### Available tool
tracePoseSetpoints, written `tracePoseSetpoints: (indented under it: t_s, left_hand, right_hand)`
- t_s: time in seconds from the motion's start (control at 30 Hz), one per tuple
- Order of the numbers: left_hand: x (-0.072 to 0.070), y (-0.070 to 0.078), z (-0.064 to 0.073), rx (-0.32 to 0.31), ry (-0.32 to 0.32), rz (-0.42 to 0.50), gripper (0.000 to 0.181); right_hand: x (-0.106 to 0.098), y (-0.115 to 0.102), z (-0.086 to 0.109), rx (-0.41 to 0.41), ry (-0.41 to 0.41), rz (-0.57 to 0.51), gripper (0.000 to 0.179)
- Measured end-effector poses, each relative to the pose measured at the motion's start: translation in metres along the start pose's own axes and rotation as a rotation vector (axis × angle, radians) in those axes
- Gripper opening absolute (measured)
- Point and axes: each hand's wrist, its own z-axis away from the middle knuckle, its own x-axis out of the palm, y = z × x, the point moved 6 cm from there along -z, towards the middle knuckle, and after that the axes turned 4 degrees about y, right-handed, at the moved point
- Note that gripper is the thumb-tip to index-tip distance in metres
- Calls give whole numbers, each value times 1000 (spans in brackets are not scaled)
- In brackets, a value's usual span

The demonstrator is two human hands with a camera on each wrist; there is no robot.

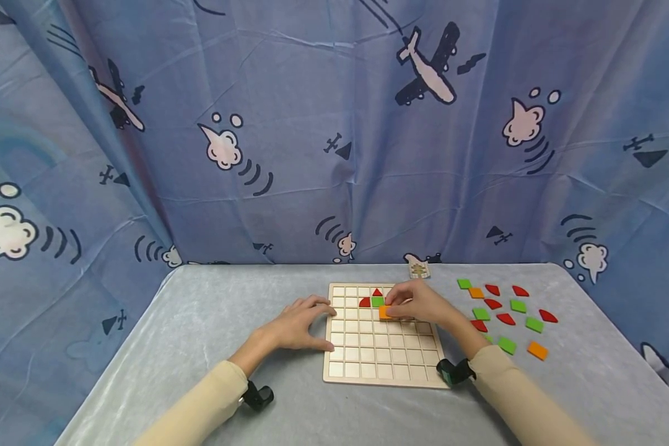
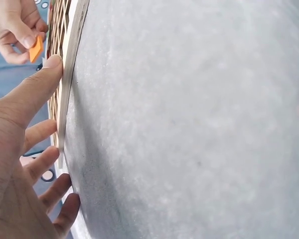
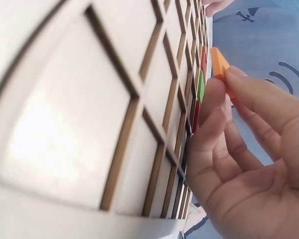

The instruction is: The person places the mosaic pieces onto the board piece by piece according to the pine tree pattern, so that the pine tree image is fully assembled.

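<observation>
The right hand (image 1: 422, 303) pinches an orange square (image 1: 384, 313) between thumb and fingertips, its remaining fingers bent. The wrist views show the square tilted and raised off the wooden board (image 1: 384, 356); from the head it appears just to the near right of a green square (image 1: 378, 301).

The left hand (image 1: 297, 325) is spread, thumb apart from the fingers, and grips nothing. Its thumb tip touches the board's left edge, and the fingers reach along the same side farther up; whether each of them makes contact cannot be told.

The board lies flat, divided into a grid of shallow cells. Near its far edge sit three pieces: a red triangle (image 1: 377, 292), the green square directly on its near side, and a red curved piece (image 1: 365, 302) just left of the green square.

To the right of the board, loose red pieces (image 1: 505, 319), green pieces (image 1: 534, 324) and two orange pieces (image 1: 537, 350) lie scattered on the grey cloth (image 1: 279, 427). A small patterned tag (image 1: 419, 270) is at the far edge of the table. Behind hangs a blue curtain (image 1: 290, 155) printed with planes and clouds. Both sleeves (image 1: 209, 399) are pale yellow, and a black wrist device (image 1: 258, 396) is on each arm.
</observation>
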Motion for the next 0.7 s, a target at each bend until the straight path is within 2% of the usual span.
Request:
tracePoseSetpoints:
  t_s: [0.33,0.7]
  left_hand:
    - [-2,-2,-1,23,27,59,74]
    - [-2,-6,-4,1,42,82,76]
  right_hand:
    - [2,3,-2,83,0,-16,16]
    - [5,5,-5,118,0,-18,17]
